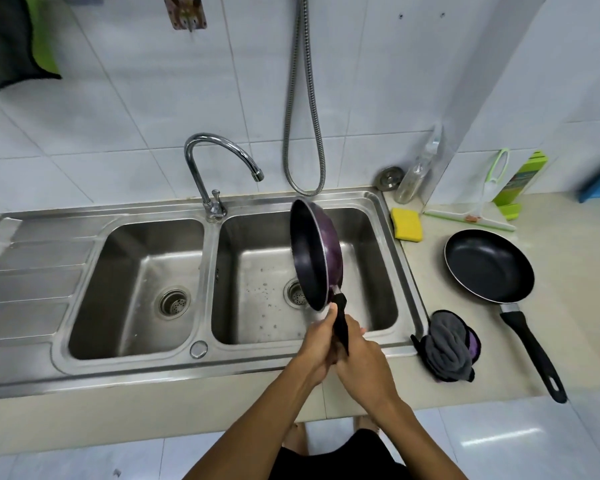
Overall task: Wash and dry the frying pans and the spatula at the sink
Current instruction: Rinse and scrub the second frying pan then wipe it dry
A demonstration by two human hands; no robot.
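A purple frying pan with a black inside stands on edge over the right basin of the steel sink. Its black handle points down toward me. My left hand and my right hand are both wrapped around that handle at the sink's front rim. A second black frying pan lies flat on the counter to the right, its long handle reaching the counter's front edge. A grey and purple cloth is bunched on the counter beside the sink. No spatula is visible.
A chrome faucet rises between the two basins, spout over the right one. A yellow sponge lies at the sink's back right corner. A bottle, a squeegee and a green board stand at the wall. A metal hose hangs down.
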